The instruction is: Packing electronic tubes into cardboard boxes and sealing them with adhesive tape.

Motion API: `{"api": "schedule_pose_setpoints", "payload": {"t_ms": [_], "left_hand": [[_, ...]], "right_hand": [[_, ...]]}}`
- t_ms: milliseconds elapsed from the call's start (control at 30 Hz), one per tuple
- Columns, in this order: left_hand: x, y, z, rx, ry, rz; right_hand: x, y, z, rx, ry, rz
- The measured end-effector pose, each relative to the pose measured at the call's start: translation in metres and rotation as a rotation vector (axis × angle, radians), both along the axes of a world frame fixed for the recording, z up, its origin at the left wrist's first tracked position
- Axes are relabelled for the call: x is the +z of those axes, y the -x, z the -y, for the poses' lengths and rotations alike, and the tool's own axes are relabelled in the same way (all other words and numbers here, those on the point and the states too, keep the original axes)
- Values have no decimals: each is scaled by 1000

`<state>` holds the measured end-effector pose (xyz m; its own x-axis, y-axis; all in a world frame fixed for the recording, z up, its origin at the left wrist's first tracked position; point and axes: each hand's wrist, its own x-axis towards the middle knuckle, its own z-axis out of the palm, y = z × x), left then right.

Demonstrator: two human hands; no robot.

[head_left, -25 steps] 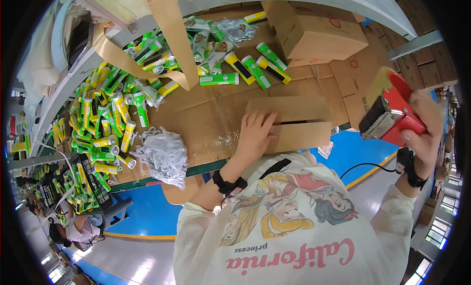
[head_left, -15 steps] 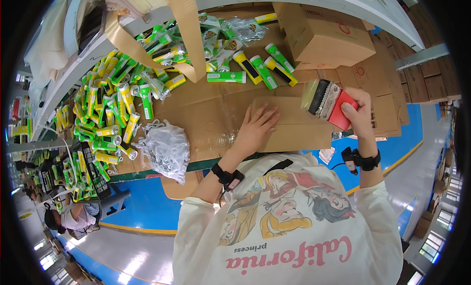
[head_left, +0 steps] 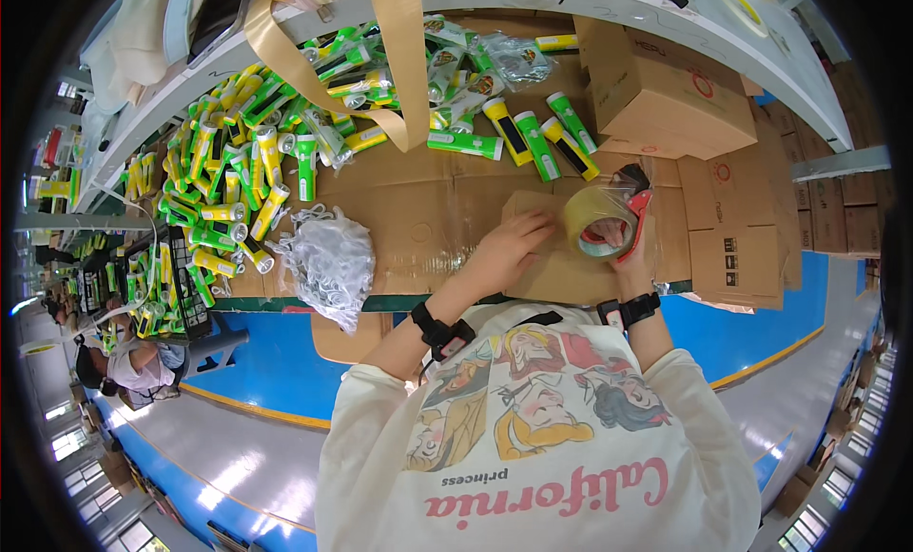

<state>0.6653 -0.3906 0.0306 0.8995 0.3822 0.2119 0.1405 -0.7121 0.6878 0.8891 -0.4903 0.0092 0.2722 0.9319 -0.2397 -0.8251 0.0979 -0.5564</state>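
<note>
My right hand (head_left: 631,257) is wrapped round a red-handled packing tape dispenser (head_left: 635,210) with a wide clear roll on it. The dispenser is over the right part of a flat brown cardboard piece (head_left: 561,280), close to its surface. On the same cardboard rests my left hand (head_left: 509,248), fingers stretched toward the dispenser and holding nothing. The underside of the tape roll and the tape's loose end are hard to make out.
Many green and yellow flashlights (head_left: 228,162) are heaped at the left, with several more (head_left: 538,145) lined up behind my hands. A bag of white cords (head_left: 328,262) lies near the front edge. Cardboard boxes (head_left: 666,96) stand at right. A beige strap (head_left: 399,67) hangs down.
My right hand has brought the tape dispenser left and down onto the cardboard and turned it, so the roll now shows. My left hand has stayed on the cardboard.
</note>
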Motion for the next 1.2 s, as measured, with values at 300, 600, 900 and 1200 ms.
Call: {"api": "schedule_pose_setpoints", "payload": {"t_ms": [300,600,900,1200], "left_hand": [[0,-10,19,154,1446,226],[10,10,10,200,971,-144],[54,76,-41,66,1172,-112],[90,115,-77,134,1003,-273]], "right_hand": [[0,5,-4,39,25,16],[-3,5,-1,47,23,56],[10,4,0,157,342,298],[3,-19,19,238,336,340]]}}
